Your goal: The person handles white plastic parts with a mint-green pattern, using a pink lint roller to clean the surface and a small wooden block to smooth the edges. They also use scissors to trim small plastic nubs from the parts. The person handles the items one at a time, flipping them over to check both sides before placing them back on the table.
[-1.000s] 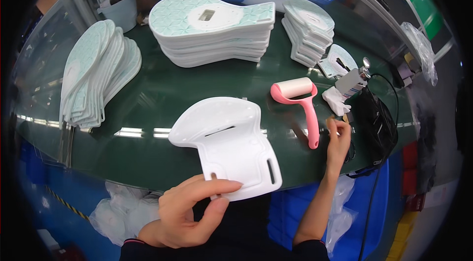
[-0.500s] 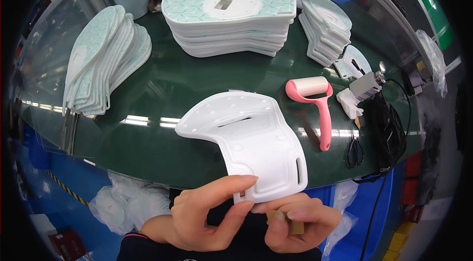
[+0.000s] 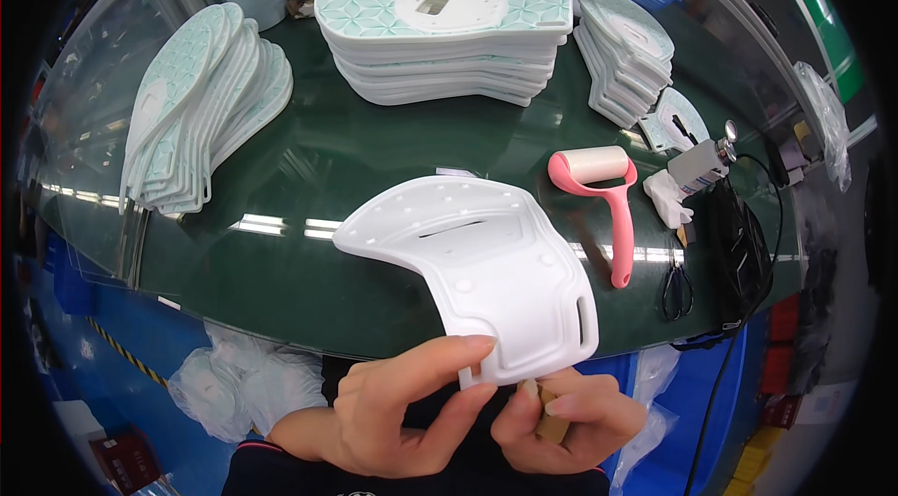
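Note:
A white moulded plastic panel (image 3: 505, 290), curved and wide at its far end, is tilted up in front of me over the table's near edge. My left hand (image 3: 393, 412) pinches its near left corner between thumb and fingers. Along its right side runs a narrow slot, and a thin slit crosses the wide end. At the panel's near edge, my right hand (image 3: 594, 421) is closed around a small tan piece (image 3: 554, 418), whose exact kind I cannot make out. Some right fingertips are hidden behind the panel's edge.
Patterned panels stand in a left stack (image 3: 201, 112), a large middle stack (image 3: 440, 56) and a right stack (image 3: 622, 56). Right of the panel lie a pink-handled lint roller (image 3: 619, 225), scissors (image 3: 677, 294), a pump bottle (image 3: 697, 167) and a black bag (image 3: 739, 248).
The white panel has tilted slightly and shifted a little right. My right hand has turned a bit, moving the tan piece along the panel's near edge. The view has shifted slightly.

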Motion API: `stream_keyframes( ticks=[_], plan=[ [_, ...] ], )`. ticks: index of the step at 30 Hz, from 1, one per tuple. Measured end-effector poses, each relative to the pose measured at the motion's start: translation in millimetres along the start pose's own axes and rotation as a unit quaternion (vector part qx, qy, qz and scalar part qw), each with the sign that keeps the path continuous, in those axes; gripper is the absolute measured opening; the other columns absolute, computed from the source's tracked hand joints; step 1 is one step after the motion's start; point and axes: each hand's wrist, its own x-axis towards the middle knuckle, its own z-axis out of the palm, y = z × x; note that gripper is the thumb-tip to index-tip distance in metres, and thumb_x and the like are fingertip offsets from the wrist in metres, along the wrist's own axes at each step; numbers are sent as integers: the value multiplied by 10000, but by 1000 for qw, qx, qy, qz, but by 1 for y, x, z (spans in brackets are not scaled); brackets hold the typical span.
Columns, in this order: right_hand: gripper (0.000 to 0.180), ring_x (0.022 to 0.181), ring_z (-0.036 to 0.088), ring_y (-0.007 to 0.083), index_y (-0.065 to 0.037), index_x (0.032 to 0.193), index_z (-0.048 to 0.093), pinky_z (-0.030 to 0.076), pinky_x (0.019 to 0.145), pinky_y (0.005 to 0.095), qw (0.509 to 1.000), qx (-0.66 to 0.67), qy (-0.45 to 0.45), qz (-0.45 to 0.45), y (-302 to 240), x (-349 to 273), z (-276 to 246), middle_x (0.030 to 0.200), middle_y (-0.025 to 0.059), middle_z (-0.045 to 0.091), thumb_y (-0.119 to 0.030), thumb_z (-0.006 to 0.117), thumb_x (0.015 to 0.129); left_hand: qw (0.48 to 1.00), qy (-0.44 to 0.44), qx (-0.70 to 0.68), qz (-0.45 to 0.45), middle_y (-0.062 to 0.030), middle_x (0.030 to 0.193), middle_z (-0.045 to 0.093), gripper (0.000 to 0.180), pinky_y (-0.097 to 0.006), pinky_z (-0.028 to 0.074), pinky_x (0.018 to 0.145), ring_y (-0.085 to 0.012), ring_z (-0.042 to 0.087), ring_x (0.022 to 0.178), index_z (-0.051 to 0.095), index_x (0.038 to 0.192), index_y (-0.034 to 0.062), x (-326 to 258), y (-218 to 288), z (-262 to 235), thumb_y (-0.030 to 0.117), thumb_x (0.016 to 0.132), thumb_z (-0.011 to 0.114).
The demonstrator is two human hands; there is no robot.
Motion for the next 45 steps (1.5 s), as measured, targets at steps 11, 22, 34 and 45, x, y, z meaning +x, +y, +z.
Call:
stream_keyframes(
  ticks=[11,22,34,45],
  plan=[
    [319,567,614,221,-18,929,332,502,460,238,985,-19,161,61,5,9,-3,674,90,474,100,538,718,1000,3,2,-1,-180,921,602,419,-236,520,625,-206,649,719,454,1043,-101,1,2,-6,-87,674,651],
    [256,911,554,159,10,1034,573,425,813,294,839,-499,143,164,123,26,-126,1014,101,557,-180,479,891,999,-45,-2,-6,-182,915,616,416,-233,503,626,-201,645,722,503,1046,-58,0,3,-16,-19,669,673],
    [674,1145,426,322,51,1257,310,361,946,425,582,561,-44,587,54,22,11,1188,212,456,-499,237,875,966,-204,22,154,-84,752,614,355,-289,503,646,-259,625,768,592,1009,35,8,1,-33,39,662,667],
    [565,1048,478,367,82,1177,386,370,930,485,567,638,48,518,78,-8,2,1150,215,477,3,403,618,976,62,199,57,-182,1131,502,225,-393,363,870,-311,479,1017,670,787,122,18,-16,-53,231,605,746]
  ],
)
